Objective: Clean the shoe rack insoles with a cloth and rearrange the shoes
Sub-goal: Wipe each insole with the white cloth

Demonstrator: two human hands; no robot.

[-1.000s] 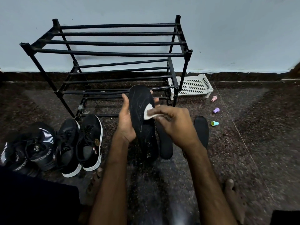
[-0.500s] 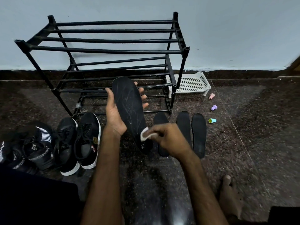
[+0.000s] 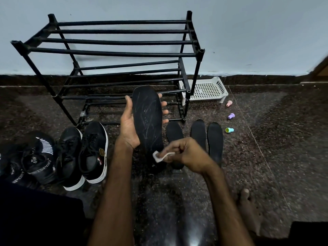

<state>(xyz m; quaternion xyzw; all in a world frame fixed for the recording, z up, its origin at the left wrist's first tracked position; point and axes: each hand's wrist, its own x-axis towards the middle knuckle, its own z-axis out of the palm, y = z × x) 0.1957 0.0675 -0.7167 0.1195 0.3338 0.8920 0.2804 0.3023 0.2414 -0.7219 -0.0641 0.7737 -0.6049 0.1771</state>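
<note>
Well, left of the rack (image 3: pixel 113 54) and nearer me, the sport shoes (image 3: pixel 38 157) sit on the floor. The white-soled sneakers (image 3: pixel 85 151) are just beside them, in front of the rack's left legs. The rack itself stands against the wall. In front of its middle, my left hand (image 3: pixel 129 128) grips an insole (image 3: pixel 148 119) upright, thumb along one edge and fingertips curled round the other. Pale streaks mark its face. My right hand (image 3: pixel 186 153) pinches a small white cloth (image 3: pixel 159 156) at the insole's lower end. Three more insoles (image 3: pixel 198 132) lie side by side on the floor before the rack's right legs, partly hidden by that hand. A white tray (image 3: pixel 207 90) rests just right of the rack by the wall. Three coloured caps (image 3: pixel 231 115) lie further right.
</note>
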